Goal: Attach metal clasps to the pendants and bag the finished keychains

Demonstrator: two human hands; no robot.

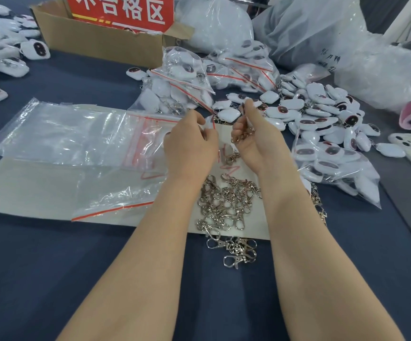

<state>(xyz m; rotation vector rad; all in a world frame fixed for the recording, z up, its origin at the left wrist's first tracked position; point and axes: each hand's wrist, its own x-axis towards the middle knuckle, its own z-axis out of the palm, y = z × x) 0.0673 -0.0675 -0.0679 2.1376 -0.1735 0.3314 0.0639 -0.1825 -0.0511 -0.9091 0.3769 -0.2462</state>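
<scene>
My left hand (pixel 191 141) pinches the red-striped mouth of a small clear zip bag (pixel 212 123) above the white mat. My right hand (pixel 253 134) is closed around a metal clasp (pixel 243 137) whose chain hangs from the palm, fingertips raised toward the bag's mouth. A heap of loose silver clasps (pixel 224 205) lies between my forearms, some spilling onto the blue cloth. Loose white pendants with dark faces (pixel 317 114) are piled to the right. Whether a pendant is in my right hand is hidden.
Empty zip bags (pixel 64 136) lie stacked on the white mat (pixel 27 193) at left. Filled bags (pixel 187 77) sit behind my hands, another filled bag (pixel 335 168) at right. A cardboard box (pixel 96 38) with a red sign stands at the back, more pendants (pixel 0 52) far left.
</scene>
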